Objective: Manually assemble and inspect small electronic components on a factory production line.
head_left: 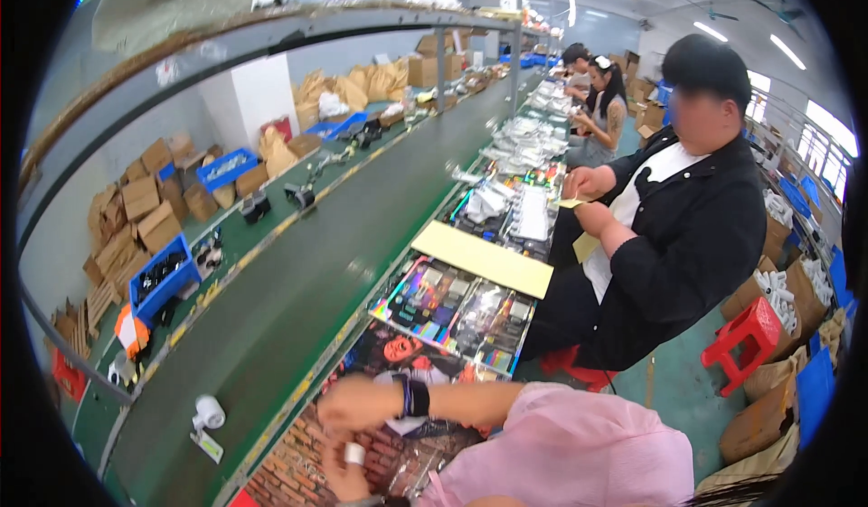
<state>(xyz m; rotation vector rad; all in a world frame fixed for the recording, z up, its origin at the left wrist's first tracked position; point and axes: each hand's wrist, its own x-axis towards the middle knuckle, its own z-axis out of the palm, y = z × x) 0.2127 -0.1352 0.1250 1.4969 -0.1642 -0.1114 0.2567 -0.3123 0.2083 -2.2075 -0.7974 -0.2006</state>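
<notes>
In the lower centre of the frame, the right hand (354,405) is seen just above the left hand (342,475), over a brick-patterned sheet (287,457). 1 small white piece (354,454) is located at the left hand's fingers. Owing to blur, it cannot be told whether either hand is closed or clamped on anything. 1 white cylindrical item (210,411) is noted on the green belt (262,353), lower left.
</notes>
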